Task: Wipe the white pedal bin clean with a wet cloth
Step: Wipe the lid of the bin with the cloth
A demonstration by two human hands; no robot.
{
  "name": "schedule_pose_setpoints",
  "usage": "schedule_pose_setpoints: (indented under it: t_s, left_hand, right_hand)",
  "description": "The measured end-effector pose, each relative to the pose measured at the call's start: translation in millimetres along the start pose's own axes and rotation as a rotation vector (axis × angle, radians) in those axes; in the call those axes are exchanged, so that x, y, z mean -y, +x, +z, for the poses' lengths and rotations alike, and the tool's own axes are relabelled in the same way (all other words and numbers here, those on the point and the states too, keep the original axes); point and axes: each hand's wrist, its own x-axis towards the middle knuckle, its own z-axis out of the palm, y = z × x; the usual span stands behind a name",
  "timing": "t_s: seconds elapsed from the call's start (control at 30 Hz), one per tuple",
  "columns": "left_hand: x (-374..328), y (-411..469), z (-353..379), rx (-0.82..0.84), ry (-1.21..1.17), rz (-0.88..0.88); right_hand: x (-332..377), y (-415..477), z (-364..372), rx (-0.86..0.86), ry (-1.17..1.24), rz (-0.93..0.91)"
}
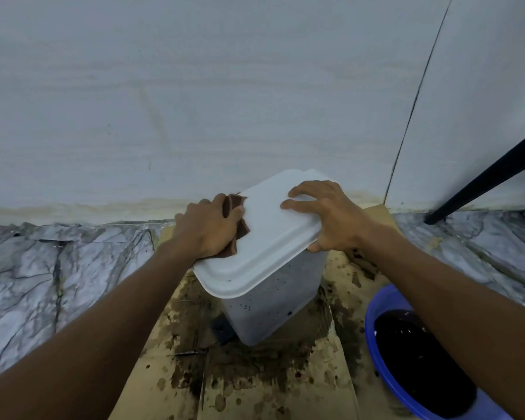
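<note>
Bin: the white pedal bin [270, 301] stands near the middle of the view, just below centre, on stained cardboard [267, 383] laid against the wall [194, 101]. It looks turned a little, one corner toward the viewer.
Lid: the lid [264, 237] is shut and faces up, so its top is the surface being worked.
Left hand: the left hand [208, 230] sits at the lid's 9 o'clock edge, fingers curled and clamped on a brown cloth [240, 228] pressed to the lid. Gripping at the edge probably lets the cloth run along the rim.
Right hand: the right hand [325, 218] is at the lid's 3 o'clock side, fingers spread on top and thumb hooked under the rim. It holds no tool; I judge it is bracing the bin so it does not slide or tip under the wiping.
Pedal: a dark pedal [223, 327] shows at the bin's base, about 7 o'clock.
Basin: a blue basin [376, 316] of dark water sits at 4 o'clock from the bin, near enough for rinsing the cloth.
Bin front: dark specks dot the front wall, so the sides likely need wiping yet.
Floor: marble-patterned floor [43, 268] lies at 9 o'clock; the cardboard seems there to catch drips.
Pole: a black pole [482, 180] leans at 2 o'clock, well apart.
</note>
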Motion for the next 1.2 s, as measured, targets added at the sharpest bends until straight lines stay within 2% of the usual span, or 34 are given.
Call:
schedule_pose_setpoints:
  t_s: [0.13,0.3,0.57,0.7,1.0,1.1,1.2]
  left_hand:
    - [-4.7,-27.8,9.3,-0.058,0.028,0.085]
    - [3.0,-26.1,1.2,0.006,0.010,0.180]
    - [17.3,24.1,-4.5,0.128,-0.296,-0.010]
    - [21.8,21.4,-7.7,0.072,-0.302,0.000]
    - [14.2,-31.6,6.3,-0.100,-0.304,-0.125]
    - [11.9,-38.6,7.9,-0.100,-0.356,-0.131]
    - [15.0,-39.2,11.9,-0.112,-0.385,-0.126]
  right_hand:
    - [9.7,-13.0,5.5,-0.014,-0.037,0.049]
    - [31.7,-25.8,10.1,-0.039,-0.041,0.004]
    - [40.0,-14.3,19.0,-0.058,-0.007,-0.073]
    - [31.6,-7.9,13.9,-0.040,0.026,-0.107]
    - [30.7,-17.6,1.7,-0.049,-0.013,-0.054]
    - [41.0,-24.4,3.0,-0.009,-0.087,-0.005]
    - [58.8,-31.0,9.5,0.029,-0.091,-0.035]
